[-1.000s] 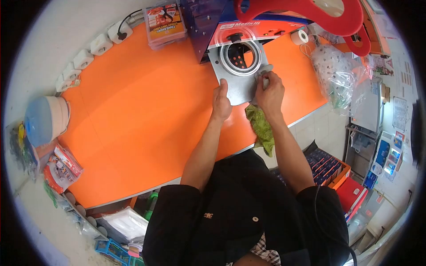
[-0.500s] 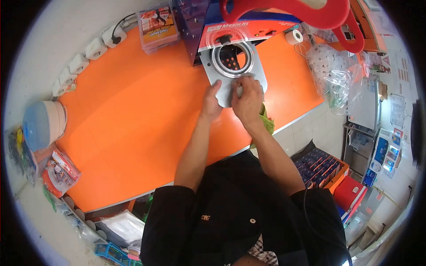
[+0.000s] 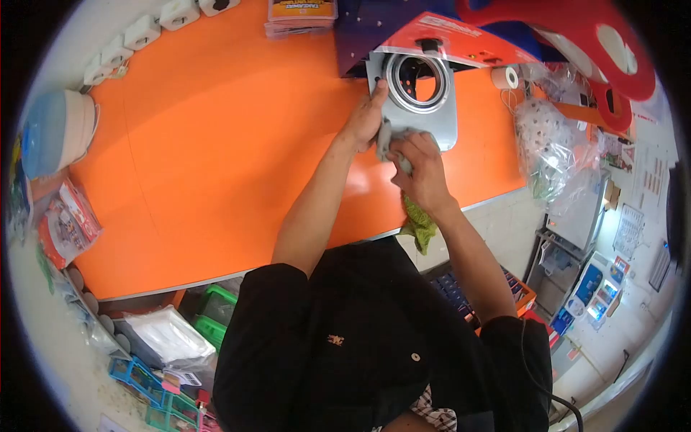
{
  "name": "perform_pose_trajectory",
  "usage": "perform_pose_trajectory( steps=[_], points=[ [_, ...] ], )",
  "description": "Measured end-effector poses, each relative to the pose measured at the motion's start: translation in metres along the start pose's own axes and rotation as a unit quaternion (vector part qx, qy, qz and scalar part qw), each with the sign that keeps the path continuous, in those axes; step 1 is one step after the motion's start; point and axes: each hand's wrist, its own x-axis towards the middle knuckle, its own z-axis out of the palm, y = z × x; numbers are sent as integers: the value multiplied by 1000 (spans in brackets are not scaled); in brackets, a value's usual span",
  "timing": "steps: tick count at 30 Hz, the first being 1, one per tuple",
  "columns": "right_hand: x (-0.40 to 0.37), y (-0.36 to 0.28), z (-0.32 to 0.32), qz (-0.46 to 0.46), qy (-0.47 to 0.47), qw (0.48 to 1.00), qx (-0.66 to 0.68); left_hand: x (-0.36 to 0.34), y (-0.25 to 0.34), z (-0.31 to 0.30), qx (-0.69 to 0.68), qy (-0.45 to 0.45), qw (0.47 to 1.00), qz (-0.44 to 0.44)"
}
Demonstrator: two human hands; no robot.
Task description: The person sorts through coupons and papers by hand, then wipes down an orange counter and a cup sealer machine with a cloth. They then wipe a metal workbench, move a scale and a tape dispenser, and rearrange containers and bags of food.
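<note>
A metal sliding tray (image 3: 444, 119) with a round ring (image 3: 443, 81) juts out of the red and blue machine (image 3: 461, 43), which looks like a cup sealer. My left hand (image 3: 365, 122) grips the tray's left edge, thumb lying on top; its other fingers are mostly hidden. Bunched in my right hand (image 3: 426, 176) is a grey cloth (image 3: 384, 138), pressed against the tray's front left corner. Below that hand, a green cloth (image 3: 419, 225) hangs over the table's front edge.
The orange table (image 3: 216, 158) carries a stack of plastic boxes (image 3: 302, 18) at the back and a blue-lidded container (image 3: 61, 133) at left. A white paper roll (image 3: 504, 77) and a bubble-wrap bundle (image 3: 543, 140) sit at right. A red handle (image 3: 568, 43) overhangs the machine's right side.
My right hand has brought the cloth from the tray's front middle to its front left corner. My left hand has moved up along the tray's left edge. The camera view has shifted.
</note>
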Motion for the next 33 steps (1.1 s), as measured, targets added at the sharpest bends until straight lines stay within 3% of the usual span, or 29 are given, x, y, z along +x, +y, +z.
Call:
perform_pose_trajectory(
  steps=[3,5,7,9,11,13,15,17,21,23,25,27,28,31,33],
  points=[
    [12,6,3,11,-50,999,-12,17,-16,-11,-27,-48,998,12],
    [30,6,13,22,38,999,-25,4,-5,-4,-39,-48,998,4],
    [19,4,9,9,42,999,-25,2,2,-2,-76,-93,992,24],
    [4,-1,-4,-18,-57,998,2,-5,16,0,-83,-91,992,-5],
    [8,1,1,13,-75,997,-7,-9,16,3,-80,-80,993,-15],
    [22,10,14,-8,24,999,-20,4,3,-5,-108,-99,989,-15],
    [22,5,10,15,31,999,-18,6,5,-12,-89,-120,988,-48],
    [8,7,-3,-16,-85,996,-7,5,6,-8,-105,-131,986,-16],
    [8,5,-1,32,-90,995,-15,5,6,-9,-89,-108,990,-22],
    [26,7,14,38,49,997,-39,12,-2,-17,-102,-171,980,-27],
    [15,10,9,17,52,997,-47,12,-2,-14,-103,-158,982,-14],
    [-4,13,-5,-18,-85,996,1,3,8,-5,-94,-111,989,-27],
    [1,14,-4,-20,-84,996,0,-2,14,1,-88,-81,993,-10],
    [12,8,5,39,-44,998,-10,8,1,-9,-111,-148,983,-11],
    [26,-2,19,29,59,996,-61,8,-2,-15,-99,-157,982,-16]
  ],
)
